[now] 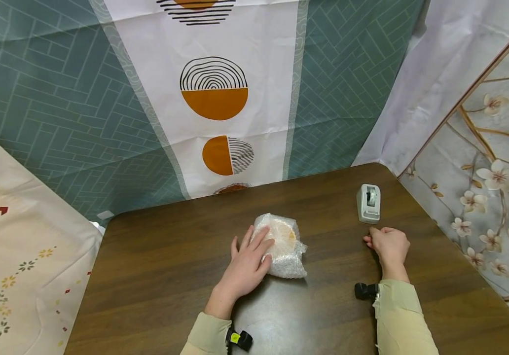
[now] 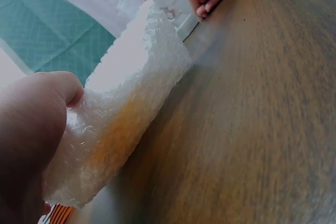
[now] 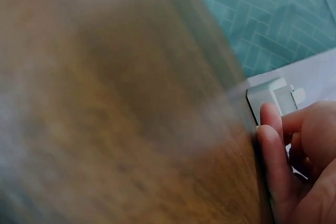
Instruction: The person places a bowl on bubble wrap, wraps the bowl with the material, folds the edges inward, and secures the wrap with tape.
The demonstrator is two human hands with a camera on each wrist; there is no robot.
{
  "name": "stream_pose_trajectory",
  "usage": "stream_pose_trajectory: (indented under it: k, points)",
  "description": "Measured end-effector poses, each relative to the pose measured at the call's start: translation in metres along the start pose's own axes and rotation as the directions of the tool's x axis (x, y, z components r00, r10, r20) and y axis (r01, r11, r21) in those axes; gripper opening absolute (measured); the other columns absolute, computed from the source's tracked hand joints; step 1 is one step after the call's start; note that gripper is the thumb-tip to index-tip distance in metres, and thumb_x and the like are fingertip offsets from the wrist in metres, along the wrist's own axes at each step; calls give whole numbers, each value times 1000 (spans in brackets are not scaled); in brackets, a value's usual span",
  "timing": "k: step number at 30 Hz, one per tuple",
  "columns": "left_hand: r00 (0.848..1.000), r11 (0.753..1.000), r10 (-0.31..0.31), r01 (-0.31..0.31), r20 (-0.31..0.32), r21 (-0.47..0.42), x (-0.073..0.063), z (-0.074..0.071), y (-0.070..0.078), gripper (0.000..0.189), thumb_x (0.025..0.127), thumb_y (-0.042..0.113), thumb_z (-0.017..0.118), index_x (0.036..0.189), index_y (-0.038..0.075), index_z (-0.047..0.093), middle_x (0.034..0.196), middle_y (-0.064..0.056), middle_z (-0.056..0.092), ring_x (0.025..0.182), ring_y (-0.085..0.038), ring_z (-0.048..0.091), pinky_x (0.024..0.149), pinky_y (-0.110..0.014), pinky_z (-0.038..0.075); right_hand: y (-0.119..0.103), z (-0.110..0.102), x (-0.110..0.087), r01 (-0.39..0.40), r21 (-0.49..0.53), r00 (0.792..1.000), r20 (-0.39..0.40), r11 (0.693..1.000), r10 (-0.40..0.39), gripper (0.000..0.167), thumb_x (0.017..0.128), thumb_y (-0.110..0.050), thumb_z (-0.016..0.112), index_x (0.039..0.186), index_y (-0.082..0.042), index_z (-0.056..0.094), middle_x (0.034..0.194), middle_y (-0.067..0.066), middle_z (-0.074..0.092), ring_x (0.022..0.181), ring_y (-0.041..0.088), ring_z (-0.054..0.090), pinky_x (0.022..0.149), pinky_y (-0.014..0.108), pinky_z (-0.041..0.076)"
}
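Observation:
A bubble-wrapped package (image 1: 287, 264) lies on the table, with a round, pale and orange-yellow shape showing through the clear wrap. My left hand (image 1: 244, 266) rests on its left side with fingers spread over the top. In the left wrist view the package (image 2: 136, 87) fills the middle, its orange patch facing the camera. Just in front of a white tape dispenser (image 1: 368, 209) is my right hand (image 1: 389, 246), its fingers curled and the thumb close against them. The right wrist view has the dispenser (image 3: 270, 95) just beyond the fingertips; nothing held shows between them.
The brown wooden table (image 1: 170, 246) has a rounded far right corner behind the dispenser. A green and white patterned curtain (image 1: 263, 98) hangs along the back edge. Floral cloth (image 1: 481, 212) borders the right side, and cream cloth (image 1: 23, 256) the left.

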State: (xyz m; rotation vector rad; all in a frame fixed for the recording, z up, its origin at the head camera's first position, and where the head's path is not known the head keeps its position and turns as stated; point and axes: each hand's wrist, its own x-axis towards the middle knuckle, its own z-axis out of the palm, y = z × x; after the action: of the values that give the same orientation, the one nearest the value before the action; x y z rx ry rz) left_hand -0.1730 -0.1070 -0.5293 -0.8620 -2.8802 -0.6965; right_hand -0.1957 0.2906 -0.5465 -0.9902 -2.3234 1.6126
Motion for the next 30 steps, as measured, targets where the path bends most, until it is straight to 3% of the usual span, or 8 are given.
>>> stream_pose_trajectory:
  k: [5,9,14,20,24,27,30]
  points:
    - [1000,1000,0,0,5,-8,0,1,1,46,113,35,44,153,21,59,176,4,28,163,-38,14,116,-81,14,6,-4,-6,61,-36,998,-7,997,-61,41,103,-22,65,66,-6,68,59,-7,71,52,0,68,55,15,53]
    - [1000,1000,1,-1,7,-15,0,0,2,46,113,35,44,153,21,59,176,4,28,163,-38,14,116,-81,14,10,-11,-10,58,124,998,4,991,-59,47,103,-22,69,60,-7,58,61,-6,71,57,0,70,59,18,58]
    - [1000,1000,-2,2,7,-13,1,0,0,46,113,35,44,154,22,59,176,5,26,164,-36,12,116,-81,13,13,-14,-13,41,342,998,39,939,-58,52,99,-12,75,57,-5,47,65,-4,70,60,3,71,61,22,60]
    - [1000,1000,3,-2,7,-16,1,0,0,46,113,35,44,154,22,59,176,4,26,164,-37,13,116,-81,14,15,-16,-17,105,382,989,60,918,-138,54,99,-7,76,58,1,40,66,-3,66,63,4,69,62,21,60]
    - [1000,1000,9,-9,0,-18,0,1,-1,46,112,35,45,153,21,59,176,3,28,163,-40,14,116,-81,14,11,-15,-24,224,401,957,82,888,-279,55,100,-3,72,60,2,35,66,-6,63,69,6,65,69,18,58]
    - [1000,1000,3,-3,6,-14,0,1,-2,48,112,36,44,156,21,56,176,4,27,163,-38,13,116,-81,15,5,-12,-28,308,463,915,95,831,-392,54,101,4,67,61,1,32,67,-7,62,72,9,61,73,18,54]
    - [1000,1000,-15,16,16,-27,0,1,-1,50,112,37,43,158,21,53,176,7,25,164,-35,10,118,-79,13,-3,-8,-33,374,528,859,112,762,-499,53,100,10,63,59,-1,31,69,-5,63,73,11,61,74,21,51]
